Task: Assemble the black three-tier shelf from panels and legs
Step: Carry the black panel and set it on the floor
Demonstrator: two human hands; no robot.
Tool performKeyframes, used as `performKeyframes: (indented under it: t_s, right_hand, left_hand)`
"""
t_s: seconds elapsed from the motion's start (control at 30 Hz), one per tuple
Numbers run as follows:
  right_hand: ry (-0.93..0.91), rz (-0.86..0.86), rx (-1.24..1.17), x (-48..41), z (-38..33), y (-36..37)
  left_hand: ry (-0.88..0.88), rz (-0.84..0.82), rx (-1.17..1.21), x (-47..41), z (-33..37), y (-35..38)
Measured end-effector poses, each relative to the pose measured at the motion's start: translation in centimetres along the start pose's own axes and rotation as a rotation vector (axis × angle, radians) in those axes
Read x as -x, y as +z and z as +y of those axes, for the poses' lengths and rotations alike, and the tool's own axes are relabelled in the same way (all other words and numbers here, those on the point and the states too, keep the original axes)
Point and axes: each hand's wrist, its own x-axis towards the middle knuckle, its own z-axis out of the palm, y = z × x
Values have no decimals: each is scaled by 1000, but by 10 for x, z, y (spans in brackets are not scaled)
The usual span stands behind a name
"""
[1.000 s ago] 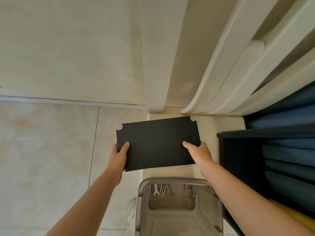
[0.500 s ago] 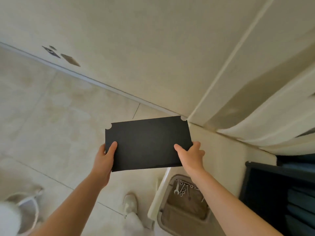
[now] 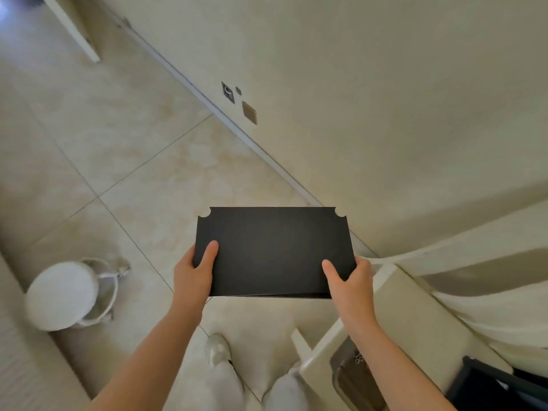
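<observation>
Black panel held level in the air between both hands. Left hand pinches its left edge, thumb on top; right hand pinches the right edge likewise. Under the right wrist a tray, contents blurred, possibly screws.

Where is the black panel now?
Head view, centre: the black panel is held above the floor, left hand on its left edge, right hand on its right.
</observation>
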Motion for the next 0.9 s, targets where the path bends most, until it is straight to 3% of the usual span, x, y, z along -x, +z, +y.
performKeyframes:
  t_s: [0.47,0.9]
  right_hand:
    - [-129,-61,-41,123,-122,103]
    - [-212,-219,6,67,-235,170]
  left_hand:
    - [43,100,89,24,80,-200]
    - [-68,300,165,-40,135,-226]
